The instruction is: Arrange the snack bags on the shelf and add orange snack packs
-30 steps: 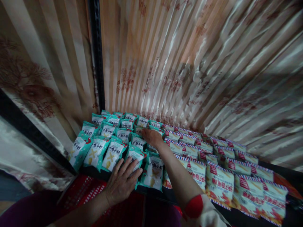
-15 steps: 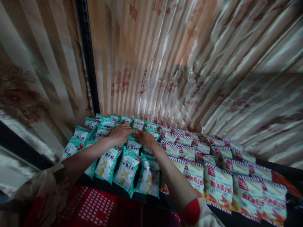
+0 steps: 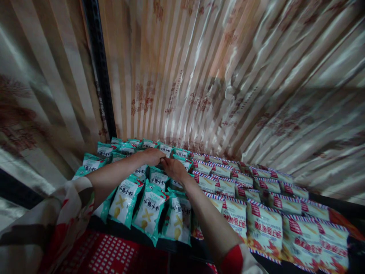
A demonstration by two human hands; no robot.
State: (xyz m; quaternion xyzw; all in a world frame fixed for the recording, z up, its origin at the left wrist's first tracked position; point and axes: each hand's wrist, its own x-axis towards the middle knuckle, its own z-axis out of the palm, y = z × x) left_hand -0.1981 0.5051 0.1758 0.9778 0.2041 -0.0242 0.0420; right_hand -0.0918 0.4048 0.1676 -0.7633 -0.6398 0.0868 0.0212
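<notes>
Teal and white snack bags point(image 3: 149, 209) stand upright in rows, reaching back toward the curtain. Over the middle rows my left hand point(image 3: 154, 156) comes in from the left, its fingers closed. Against its fingertips rests my right hand point(image 3: 174, 168), also closed and bent inward. Both pinch the top of a teal snack bag among the rows, though the hands hide most of that bag. Right behind them stands another teal bag point(image 3: 165, 149).
To the right are rows of cream snack bags point(image 3: 264, 224) with striped edges. A striped, wrinkled curtain point(image 3: 171, 76) hangs behind, with a dark upright post point(image 3: 99, 68) at the left. Below the shelf is a red perforated basket point(image 3: 108, 253).
My left hand has moved right and closed, so its fingertips now meet my right hand's. My right hand stays almost in place. The view has shifted slightly.
</notes>
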